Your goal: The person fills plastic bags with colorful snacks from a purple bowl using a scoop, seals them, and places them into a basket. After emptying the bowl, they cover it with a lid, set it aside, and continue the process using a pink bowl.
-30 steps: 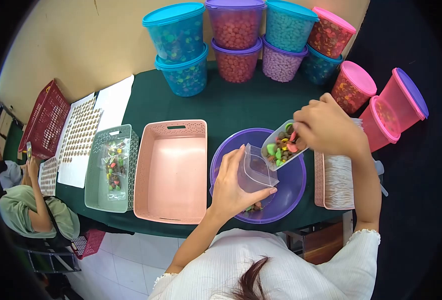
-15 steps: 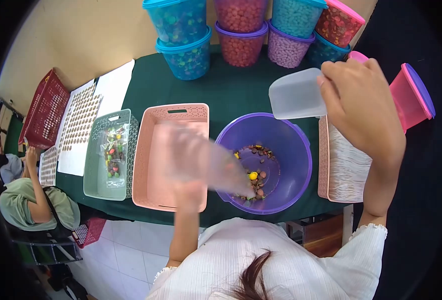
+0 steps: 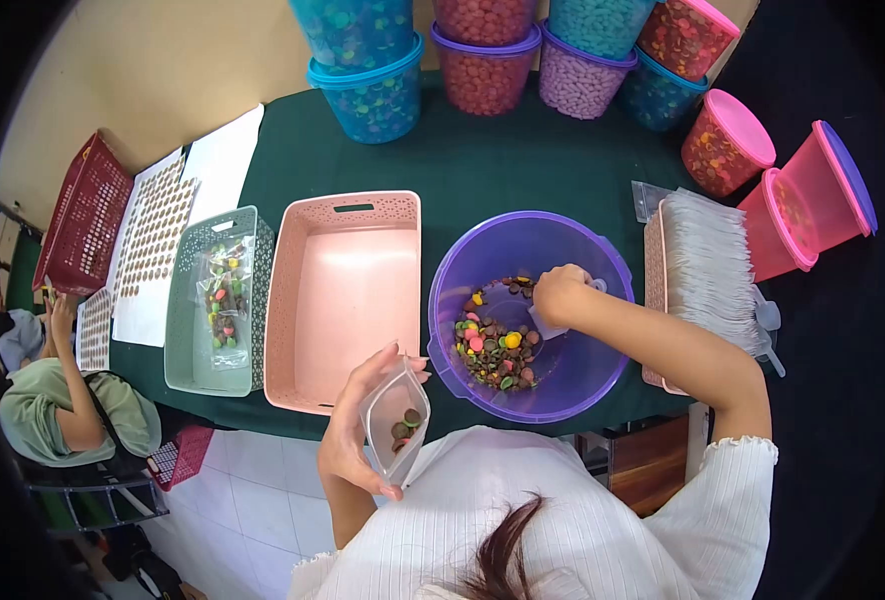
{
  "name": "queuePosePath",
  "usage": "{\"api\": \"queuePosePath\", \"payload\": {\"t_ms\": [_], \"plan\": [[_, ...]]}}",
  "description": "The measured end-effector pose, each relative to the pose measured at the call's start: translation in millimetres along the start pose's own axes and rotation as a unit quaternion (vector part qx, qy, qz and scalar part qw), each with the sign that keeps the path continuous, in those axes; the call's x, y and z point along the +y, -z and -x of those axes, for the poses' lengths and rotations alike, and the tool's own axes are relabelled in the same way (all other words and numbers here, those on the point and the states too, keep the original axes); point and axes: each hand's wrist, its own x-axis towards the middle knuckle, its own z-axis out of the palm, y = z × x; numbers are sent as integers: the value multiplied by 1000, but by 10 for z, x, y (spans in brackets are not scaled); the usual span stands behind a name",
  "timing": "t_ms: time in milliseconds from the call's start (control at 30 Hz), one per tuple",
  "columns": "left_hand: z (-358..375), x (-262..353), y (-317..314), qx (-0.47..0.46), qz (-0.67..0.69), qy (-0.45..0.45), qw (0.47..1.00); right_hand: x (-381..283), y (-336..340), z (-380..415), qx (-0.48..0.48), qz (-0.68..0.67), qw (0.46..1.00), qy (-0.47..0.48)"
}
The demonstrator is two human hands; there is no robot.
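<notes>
My left hand [image 3: 351, 432] grips a clear plastic pouch [image 3: 388, 425], its mouth spread wide, with a few brown and green candies at the bottom. It is held in front of my chest, near the pink basket [image 3: 348, 300]. My right hand [image 3: 563, 295] reaches down into the purple tub [image 3: 443, 300], closed around a translucent scoop [image 3: 551, 322]. Most of the scoop is hidden by the hand. Beside it, brown, green, pink and yellow candies [image 3: 498, 355] lie at the bottom left of the tub.
A green basket [image 3: 185, 330] holds filled pouches [image 3: 228, 300]. Right of the tub stands a basket of stacked empty pouches [image 3: 708, 280]. Lidded candy buckets [image 3: 368, 105] line the back; pink containers [image 3: 803, 205] stand right. At far left, another person [image 3: 73, 410] works beside sheets of round stickers [image 3: 158, 230].
My right hand has lowered the scoop from above the table into the tub. My left hand has drawn the pouch back from the tub's edge toward my chest, mouth upward.
</notes>
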Motion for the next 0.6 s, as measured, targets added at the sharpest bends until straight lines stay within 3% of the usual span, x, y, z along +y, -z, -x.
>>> {"api": "queuePosePath", "payload": {"t_ms": [67,100,200,400,533,600], "plan": [[17,-58,-23,3,65,15,998,4,13,-24,-18,-16,1000,15],[4,-62,-19,2,66,16,998,-6,32,-30,-26,-24,997,69],[-74,-28,22,-92,-121,30,988,-126,114,-59,-46,-64,986,148],[-125,-38,40,-136,-119,48,982,-184,76,-336,-48,-166,965,196],[-107,-34,31,-138,-128,46,981,121,197,-182,-41,-257,935,242],[-84,-1,-19,-83,-106,48,990,300,202,-84,-41,-307,912,268]]}}
